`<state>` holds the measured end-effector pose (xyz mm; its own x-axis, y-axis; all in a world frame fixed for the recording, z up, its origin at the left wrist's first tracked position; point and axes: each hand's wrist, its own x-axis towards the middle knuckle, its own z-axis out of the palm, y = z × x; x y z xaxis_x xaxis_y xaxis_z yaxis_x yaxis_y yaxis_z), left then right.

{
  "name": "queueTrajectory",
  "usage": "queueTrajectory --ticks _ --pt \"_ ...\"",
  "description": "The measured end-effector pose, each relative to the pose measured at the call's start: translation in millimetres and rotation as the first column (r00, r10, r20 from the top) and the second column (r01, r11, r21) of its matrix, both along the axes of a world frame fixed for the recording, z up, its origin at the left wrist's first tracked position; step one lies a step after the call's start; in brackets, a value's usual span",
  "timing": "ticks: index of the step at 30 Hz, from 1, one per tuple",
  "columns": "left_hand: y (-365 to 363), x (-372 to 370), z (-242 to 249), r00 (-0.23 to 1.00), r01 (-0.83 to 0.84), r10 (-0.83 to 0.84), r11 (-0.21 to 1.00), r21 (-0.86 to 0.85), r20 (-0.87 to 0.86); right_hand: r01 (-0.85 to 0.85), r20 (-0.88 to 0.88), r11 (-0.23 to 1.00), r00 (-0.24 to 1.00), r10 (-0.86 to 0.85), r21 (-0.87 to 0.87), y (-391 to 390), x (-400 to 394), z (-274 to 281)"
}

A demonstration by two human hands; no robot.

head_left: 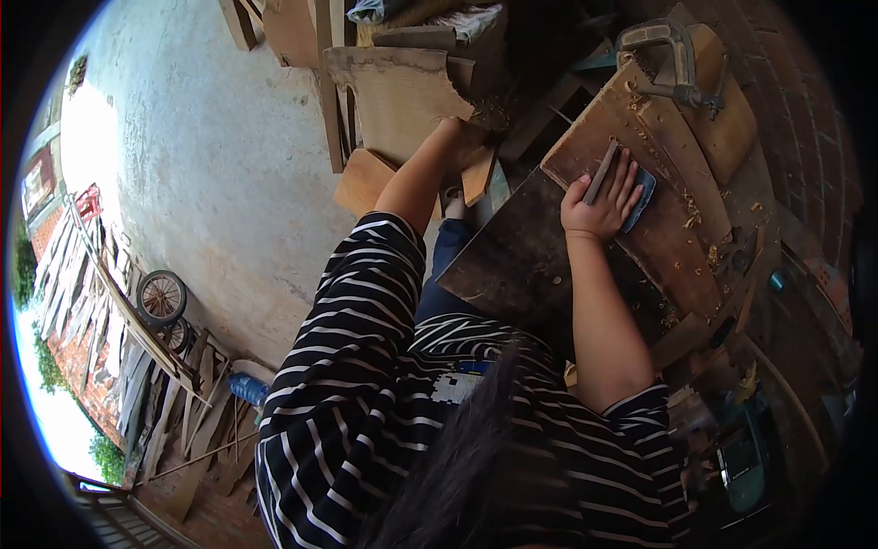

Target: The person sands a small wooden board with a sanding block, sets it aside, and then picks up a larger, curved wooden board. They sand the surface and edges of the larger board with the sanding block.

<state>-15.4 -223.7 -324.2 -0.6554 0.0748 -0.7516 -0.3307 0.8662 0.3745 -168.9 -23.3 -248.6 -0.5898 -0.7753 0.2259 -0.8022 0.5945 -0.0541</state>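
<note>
My right hand (599, 206) lies on a brown wooden board (658, 165) with its fingers pressed over a blue pad (643, 197). A thin stick (601, 171) runs between the fingers. Wood shavings are scattered over the board. A metal clamp (672, 64) grips the board's far end. My left hand (451, 126) reaches out to a pile of wood pieces beside a broken-edged plank (398, 91). Its fingers are hidden among the wood. Both arms come out of striped short sleeves (366, 302).
A dark work surface (512, 265) lies under the board. Wooden offcuts (366, 178) sit on a concrete floor (219, 165). Stacked planks, a wheel (162, 296) and a plastic bottle (247, 389) lie at the left. Tools and clutter fill the right edge.
</note>
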Motion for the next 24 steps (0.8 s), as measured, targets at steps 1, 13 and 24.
queueTrajectory --ticks 1,13,24 --pt "9.4 -1.4 -18.8 1.000 0.008 -0.008 1.000 0.002 -0.004 0.008 -0.004 1.000 1.000 -0.008 0.002 -0.7 -0.3 0.1" --pt "23.7 -85.5 -125.9 0.362 -0.925 0.906 0.378 0.037 -0.219 -0.004 0.014 0.999 1.000 0.003 0.053 0.5 0.5 3.1" --pt "-39.3 -96.2 -79.6 0.160 -0.986 0.901 0.167 -0.018 -0.403 0.017 0.027 0.999 0.999 -0.018 0.043 0.9 -0.3 0.7"
